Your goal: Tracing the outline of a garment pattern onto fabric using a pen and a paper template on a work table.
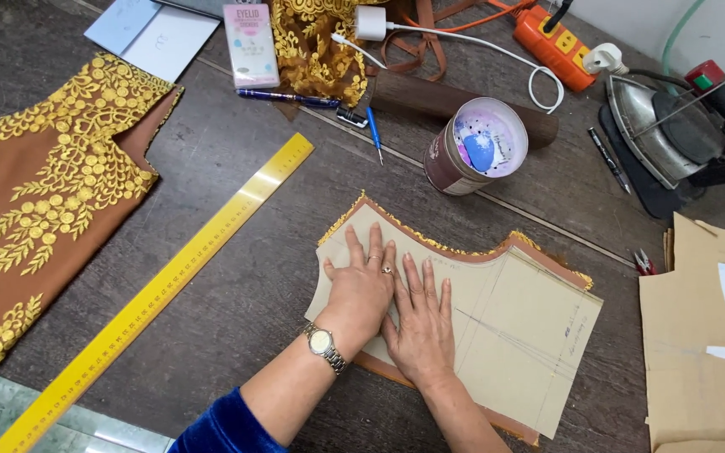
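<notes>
Fingers of the left hand (361, 285) and right hand (419, 323) lie spread and flat, pinching nothing, pressing a tan paper pattern (513, 327) onto brown gold-trimmed fabric (547, 256) near the worktop's (245, 277) front edge. Both layers look light, limp and prone to sliding; flat palms hold them best. The forearms reach in from the front edge, wrists low.

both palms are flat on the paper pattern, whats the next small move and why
Probably slide the right hand rightward to smooth the tan paper pattern piece; the left hand pins its left end, and the brown gold-trimmed fabric beneath shows unevenly at the edges.
</notes>
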